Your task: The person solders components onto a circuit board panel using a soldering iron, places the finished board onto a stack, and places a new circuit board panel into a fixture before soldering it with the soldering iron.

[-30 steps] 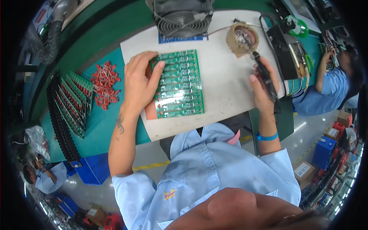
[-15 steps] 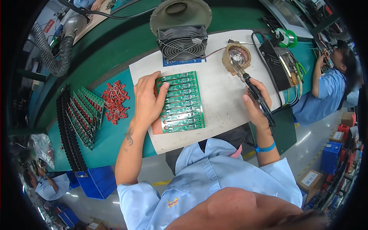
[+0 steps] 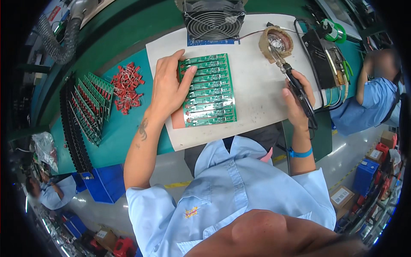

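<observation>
- Hands first: our left hand lies flat, fingers spread, pressing the green circuit board panel on the worktop.
- Our right hand is wrapped around the soldering iron, tip in the tip-cleaner pot.

Left hand covers green circuit board left edge.

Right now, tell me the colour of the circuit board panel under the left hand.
Green, with rows of pale markings: the circuit board panel under the left hand shows best in the head view.

Glossy green circuit panel on matt white mat.
</observation>
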A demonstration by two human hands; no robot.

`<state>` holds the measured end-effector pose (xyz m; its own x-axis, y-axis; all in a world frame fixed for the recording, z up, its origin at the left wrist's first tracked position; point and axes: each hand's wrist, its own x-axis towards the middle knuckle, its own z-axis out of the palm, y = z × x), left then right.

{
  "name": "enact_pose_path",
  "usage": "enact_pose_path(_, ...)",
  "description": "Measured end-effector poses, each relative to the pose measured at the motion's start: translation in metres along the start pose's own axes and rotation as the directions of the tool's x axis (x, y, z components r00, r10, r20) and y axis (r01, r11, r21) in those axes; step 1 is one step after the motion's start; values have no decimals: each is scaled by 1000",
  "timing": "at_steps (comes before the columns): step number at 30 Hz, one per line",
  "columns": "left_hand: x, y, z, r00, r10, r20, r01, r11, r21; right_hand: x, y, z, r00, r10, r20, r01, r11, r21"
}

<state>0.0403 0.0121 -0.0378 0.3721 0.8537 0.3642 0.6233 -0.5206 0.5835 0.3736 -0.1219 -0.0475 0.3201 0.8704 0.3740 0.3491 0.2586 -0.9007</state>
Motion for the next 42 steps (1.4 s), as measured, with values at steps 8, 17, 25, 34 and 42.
enact_pose_path(8, 1, 2, 0, 999, 20, 35, -18, 998, -61, -16, -26, -3, 987, -127, 95, 113, 984, 138)
enact_pose_path(17, 3, -1, 0, 1000, 21, 14, -21, 998, -54, -30, -66, 10, 889, -85, 450, 61, 996, 69)
enact_pose_path(25, 2, -4, 1, 999, 40, -2, -40, 999, -12, -27, -61, 15, 874, -104, 474, 78, 994, 76)
enact_pose_path(34, 2, -3, 2, 1000, 25, 13, -25, 1000, -7, -26, -64, 18, 876, -78, 476, 53, 996, 66)
enact_pose_path(42, 2, -4, 2, 1000, 30, 8, -30, 1000, -8, -26, -65, 18, 875, -71, 479, 50, 997, 56)
